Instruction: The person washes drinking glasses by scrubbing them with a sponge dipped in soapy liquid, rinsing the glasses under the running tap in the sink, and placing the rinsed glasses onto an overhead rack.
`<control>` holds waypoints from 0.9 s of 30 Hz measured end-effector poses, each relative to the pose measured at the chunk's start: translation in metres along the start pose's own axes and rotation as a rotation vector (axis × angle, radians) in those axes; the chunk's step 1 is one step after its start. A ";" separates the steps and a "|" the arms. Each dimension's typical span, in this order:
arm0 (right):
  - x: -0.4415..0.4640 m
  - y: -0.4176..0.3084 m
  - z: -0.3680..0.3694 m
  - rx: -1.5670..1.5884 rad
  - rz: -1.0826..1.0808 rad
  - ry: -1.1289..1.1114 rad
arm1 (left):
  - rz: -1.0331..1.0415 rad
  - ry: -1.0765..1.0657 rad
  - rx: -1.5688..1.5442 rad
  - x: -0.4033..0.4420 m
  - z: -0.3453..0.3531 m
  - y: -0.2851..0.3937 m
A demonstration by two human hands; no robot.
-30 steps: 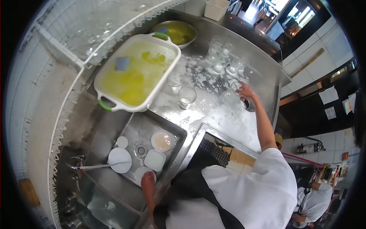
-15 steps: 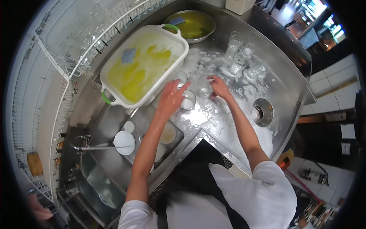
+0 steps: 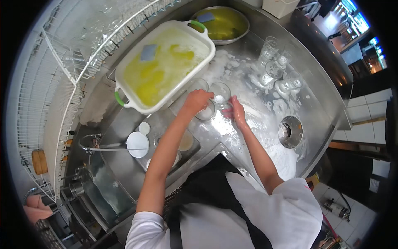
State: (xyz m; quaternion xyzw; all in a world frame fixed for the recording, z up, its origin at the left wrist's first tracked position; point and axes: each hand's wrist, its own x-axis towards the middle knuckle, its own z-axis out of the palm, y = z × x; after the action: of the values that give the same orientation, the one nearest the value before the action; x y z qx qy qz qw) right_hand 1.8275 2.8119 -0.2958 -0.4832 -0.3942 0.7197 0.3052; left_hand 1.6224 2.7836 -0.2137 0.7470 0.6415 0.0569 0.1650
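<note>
My left hand (image 3: pixel 198 102) has its fingers curled together at the near rim of a clear drinking glass (image 3: pixel 221 89) standing on the wet steel counter. A second glass (image 3: pixel 200 84) stands just beyond this hand, against the white tub, and a third glass (image 3: pixel 206 112) sits beneath its fingers, partly covered. Beside the nearest glasses, my right hand (image 3: pixel 237 111) is held edge-on with its fingers stretched out. A pink patch shows left of its palm; whether it is the thumb, seen through glass, or a reflection is unclear.
A white tub (image 3: pixel 166 68) of foamy yellow-green water holds a blue sponge (image 3: pixel 148 52). Behind it sits a metal bowl (image 3: pixel 224 37). Several soapy glasses (image 3: pixel 273 70) stand right, near a round counter hole (image 3: pixel 290 132). White dishes (image 3: pixel 137 144) lie by the tap; a wire rack (image 3: pixel 74 74) rises left.
The view has shifted slightly. The right hand has released its glass and moved nearer me, fingers straightened. That glass now stands farther left, and my left fingers have closed at its rim.
</note>
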 end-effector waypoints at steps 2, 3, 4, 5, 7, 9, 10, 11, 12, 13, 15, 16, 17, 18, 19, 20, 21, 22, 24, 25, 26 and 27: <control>-0.013 0.027 -0.010 0.041 0.124 -0.041 | 0.001 -0.006 0.014 -0.001 -0.001 0.001; -0.021 0.039 -0.014 0.040 0.205 -0.062 | -0.023 -0.028 -0.019 0.000 0.001 0.001; -0.029 0.054 -0.018 -0.020 0.219 -0.110 | -0.040 -0.049 -0.053 0.003 0.002 0.002; -0.038 0.067 -0.020 -0.077 0.234 -0.153 | -0.027 -0.042 -0.051 0.002 0.003 0.003; -0.059 0.077 -0.017 -0.124 0.306 -0.209 | -0.012 -0.009 -0.078 -0.006 0.007 0.002; -0.067 0.095 -0.016 -0.141 0.237 -0.263 | 0.014 0.008 -0.073 -0.013 0.017 -0.003; -0.069 0.092 -0.013 -0.146 0.189 -0.256 | 0.025 0.023 -0.066 -0.016 0.017 -0.002; -0.066 0.085 -0.014 -0.147 0.180 -0.246 | 0.037 0.028 -0.066 -0.017 0.017 0.000; -0.062 0.076 -0.017 -0.074 0.314 -0.236 | -0.030 -0.015 -0.099 -0.019 0.017 0.002; -0.058 0.069 -0.019 -0.002 0.447 -0.228 | -0.101 -0.056 -0.132 -0.021 0.019 0.004; -0.052 0.064 -0.016 0.080 0.482 -0.209 | -0.079 -0.015 -0.111 -0.023 0.020 0.005; -0.050 0.067 -0.013 0.163 0.454 -0.196 | -0.067 0.018 -0.090 -0.024 0.024 0.005; -0.048 0.070 -0.010 0.245 0.426 -0.185 | -0.068 0.026 -0.092 -0.027 0.028 0.004; -0.049 0.075 -0.007 0.237 0.424 -0.191 | -0.069 0.021 -0.151 -0.030 0.031 0.002; -0.051 0.081 -0.004 0.267 0.398 -0.134 | -0.074 0.017 -0.208 -0.036 0.032 0.000; -0.050 0.081 0.001 0.296 0.368 -0.080 | -0.084 0.031 -0.204 -0.042 0.029 0.003; -0.050 0.082 0.002 0.289 0.364 -0.093 | -0.110 0.041 -0.178 -0.049 0.027 0.009; -0.051 0.080 0.004 0.303 0.383 -0.097 | -0.137 0.049 -0.153 -0.057 0.026 0.013; -0.045 0.078 0.007 0.309 0.415 -0.093 | -0.163 0.093 -0.189 -0.070 0.024 0.016; -0.040 0.078 0.010 0.301 0.415 -0.101 | -0.179 0.125 -0.228 -0.077 0.027 0.016; -0.035 0.078 0.014 0.300 0.427 -0.158 | -0.198 0.172 -0.262 -0.084 0.031 0.016; -0.031 0.078 0.018 0.299 0.441 -0.217 | -0.209 0.178 -0.266 -0.092 0.034 0.014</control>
State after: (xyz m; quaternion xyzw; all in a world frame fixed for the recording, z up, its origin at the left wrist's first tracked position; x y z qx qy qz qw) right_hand 1.8171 2.7424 -0.3453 -0.4272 -0.1995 0.8663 0.1650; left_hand 1.6295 2.6860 -0.2291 0.6398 0.7146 0.1897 0.2099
